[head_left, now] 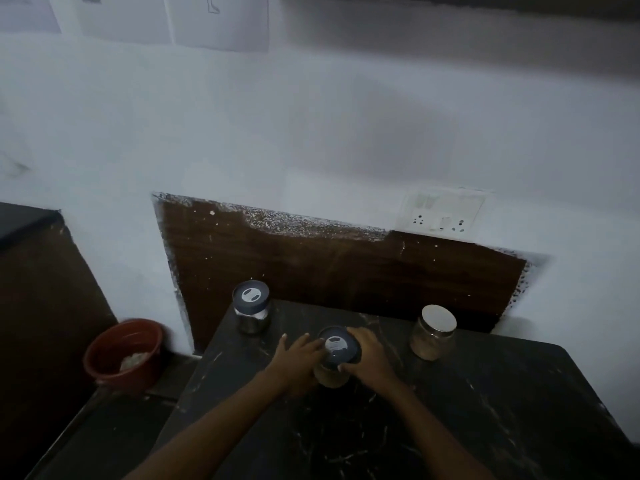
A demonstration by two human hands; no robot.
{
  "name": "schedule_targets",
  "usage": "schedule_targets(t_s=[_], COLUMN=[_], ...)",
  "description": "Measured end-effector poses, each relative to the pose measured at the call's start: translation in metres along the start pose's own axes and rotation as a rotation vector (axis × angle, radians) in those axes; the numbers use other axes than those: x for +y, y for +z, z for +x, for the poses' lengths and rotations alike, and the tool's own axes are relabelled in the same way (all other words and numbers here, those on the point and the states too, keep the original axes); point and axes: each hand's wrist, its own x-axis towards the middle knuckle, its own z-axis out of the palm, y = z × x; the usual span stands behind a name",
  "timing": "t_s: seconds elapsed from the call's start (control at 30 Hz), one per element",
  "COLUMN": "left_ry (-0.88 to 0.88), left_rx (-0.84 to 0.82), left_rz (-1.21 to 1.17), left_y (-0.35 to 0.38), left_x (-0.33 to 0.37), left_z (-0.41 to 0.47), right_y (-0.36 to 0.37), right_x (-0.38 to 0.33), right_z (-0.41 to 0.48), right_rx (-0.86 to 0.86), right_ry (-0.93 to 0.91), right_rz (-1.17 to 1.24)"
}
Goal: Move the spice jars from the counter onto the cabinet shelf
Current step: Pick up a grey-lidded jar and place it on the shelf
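left hand [299, 353] and right hand [367, 351] clamp a grey-lidded glass spice jar [337, 346] from both sides on the black marble counter [485, 410], apparently to lift it.

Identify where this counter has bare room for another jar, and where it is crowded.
Free: the near right counter, before the silver-lidded jar; the back strip between that and the back-left jar. Crowded: where left hand and right hand hold the middle jar.
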Motion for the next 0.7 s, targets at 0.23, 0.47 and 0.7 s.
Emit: schedule_targets(t_s=[0.23,0.47,0.7], left_ry=[0.026,0.058,0.155], left_rx=[-0.130,0.128,0.323], left_rz=[0.092,0.044,-0.161], left_y=[0.008,0.000,-0.035], left_x=[-0.014,-0.020,-0.021], left_z=[-0.001,-0.021,-0.050], right_y=[0.036,0.007,-0.077], right_x=[-0.002,-0.011,-0.043], right_z=[0.010,0.003,-0.036], right_rx=[0.058,0.104,-0.022], right_ry=[0.028,0.036,-0.041], right_rz=[0.060,0.225,0.439])
